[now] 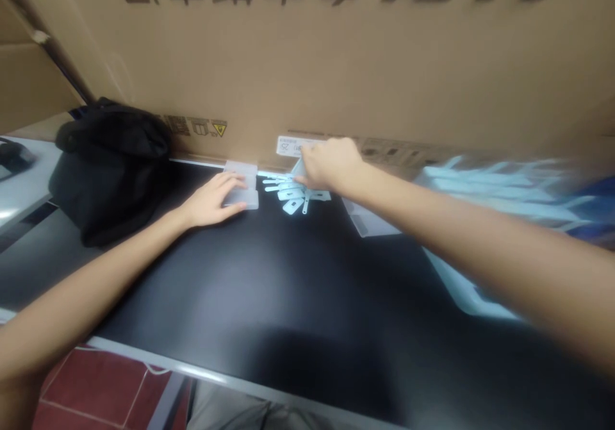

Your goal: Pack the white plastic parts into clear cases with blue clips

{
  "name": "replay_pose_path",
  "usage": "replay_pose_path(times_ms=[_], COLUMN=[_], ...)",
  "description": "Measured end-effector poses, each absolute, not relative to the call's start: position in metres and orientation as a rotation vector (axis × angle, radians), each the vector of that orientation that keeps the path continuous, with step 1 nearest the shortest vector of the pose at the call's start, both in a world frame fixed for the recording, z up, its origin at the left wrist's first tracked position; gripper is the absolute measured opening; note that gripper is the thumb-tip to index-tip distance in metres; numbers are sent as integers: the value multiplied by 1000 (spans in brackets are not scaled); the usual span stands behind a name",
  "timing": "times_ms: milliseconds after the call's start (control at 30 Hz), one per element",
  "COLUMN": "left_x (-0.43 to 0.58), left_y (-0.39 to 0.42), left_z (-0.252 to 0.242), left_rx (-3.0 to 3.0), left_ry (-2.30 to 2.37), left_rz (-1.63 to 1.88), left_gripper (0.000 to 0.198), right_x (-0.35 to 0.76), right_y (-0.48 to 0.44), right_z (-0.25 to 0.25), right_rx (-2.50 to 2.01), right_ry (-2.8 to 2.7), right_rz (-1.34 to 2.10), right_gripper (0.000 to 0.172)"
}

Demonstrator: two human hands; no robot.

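Note:
My left hand (214, 199) lies with fingers spread on a small translucent plastic case (250, 193); its thumb is along the near edge. The case seems to be opened out, with a flap against the cardboard. Just right of it, my right hand (334, 164) is closed, pinching a flat light blue plastic piece (298, 166) that stands tilted. Beneath that hand, a fanned pile of small light blue plastic pieces (293, 194), some with cut-out slots, lies on the black table. My fingertips partly hide the pinched piece.
A large cardboard box (307, 65) walls off the table's back. Under my right forearm is a clear plastic sheet or bag (369, 220). At right, a light blue bin (461, 295) holds blurred light blue parts. A black bag (115, 161) sits at left on the black tabletop (230, 289).

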State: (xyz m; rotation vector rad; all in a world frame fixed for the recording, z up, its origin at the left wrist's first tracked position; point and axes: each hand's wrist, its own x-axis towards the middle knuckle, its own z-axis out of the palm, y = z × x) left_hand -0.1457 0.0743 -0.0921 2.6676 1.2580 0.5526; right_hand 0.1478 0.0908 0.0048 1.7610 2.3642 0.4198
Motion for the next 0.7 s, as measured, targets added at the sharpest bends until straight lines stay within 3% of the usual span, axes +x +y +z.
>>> replay_pose_path(times_ms=[100,400,700], left_x=[-146,-145,-144], left_y=[75,75,74], left_z=[-93,-92,-91], left_rx=[2674,2675,2655], left_ry=[1256,1237,1251], left_rz=[554,551,540], left_gripper=[57,58,59], right_x=[143,112,101], right_y=[93,113,132], right_z=[1,-14,-30], right_rx=[1767,1451,1449], right_ry=[2396,2681,2660], right_rz=[392,239,193], right_gripper=[79,65,70])
